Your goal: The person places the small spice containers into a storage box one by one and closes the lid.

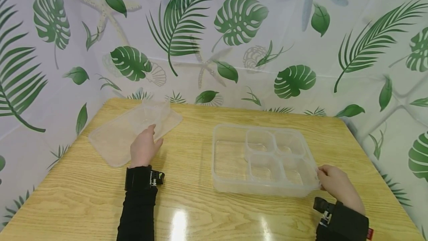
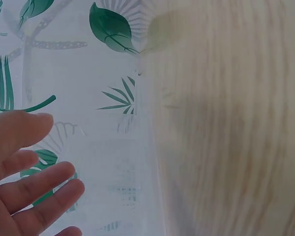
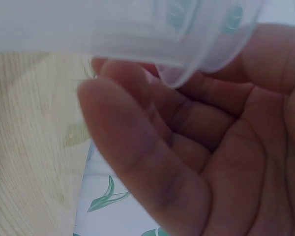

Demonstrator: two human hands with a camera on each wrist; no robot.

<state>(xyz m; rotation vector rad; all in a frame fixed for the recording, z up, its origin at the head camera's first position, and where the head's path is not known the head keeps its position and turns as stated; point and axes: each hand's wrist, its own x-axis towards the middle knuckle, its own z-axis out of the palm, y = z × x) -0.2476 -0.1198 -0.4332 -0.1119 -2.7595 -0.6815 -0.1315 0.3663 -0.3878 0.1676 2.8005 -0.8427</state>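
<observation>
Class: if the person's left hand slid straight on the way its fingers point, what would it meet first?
The left hand already touches the flat clear plastic lid; it would probably ride over that.

Light wooden table (image 1: 200, 211) stands before a leaf-printed plastic curtain (image 1: 234, 29), which runs behind it and down both sides. Flat clear plastic lid (image 1: 117, 137) lies on the table's far left part, skewed to the table edge. Left hand (image 1: 144, 148) rests on the lid's near right portion. Clear plastic compartment container (image 1: 230, 159) sits on the table right of centre, well apart from the lid; four small compartments occupy its right part, one larger compartment its left. Right hand (image 1: 337, 185) is at the container's near right corner, touching the rim
</observation>
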